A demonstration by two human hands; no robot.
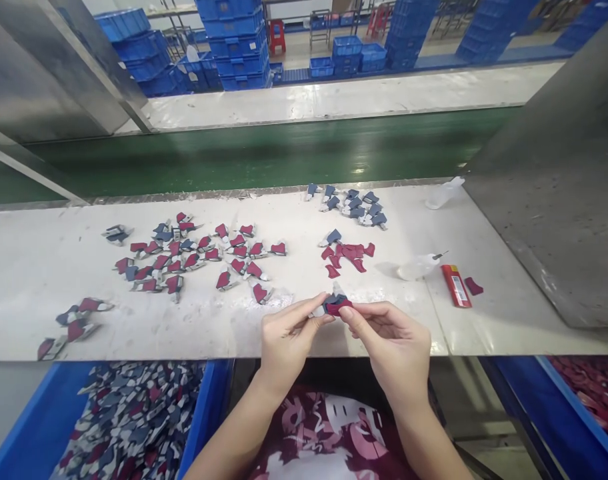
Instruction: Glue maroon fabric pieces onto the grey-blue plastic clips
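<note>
Near the front edge of the white table, my left hand [289, 337] pinches a small blue-grey part [333, 301] with a pale tip. My right hand [397, 340] holds a dark red piece [340, 306] against that part's near side. Just beyond the hands lies a pile of loose red pieces [351, 252], with several blue-and-white parts [355, 205] farther back. Many parts with red faces [174, 248] are spread to the left. A small white bottle [418, 267] with a thin needle tip lies to the right, beside a red lighter [456, 287].
A blue bin [211, 400] full of parts stands below the table at left; another bin [574, 413] holds red pieces at right. Behind the table [284, 333] runs a green belt [284, 150]. Metal panels [559, 180] flank both sides; blue crates [237, 47] are stacked beyond.
</note>
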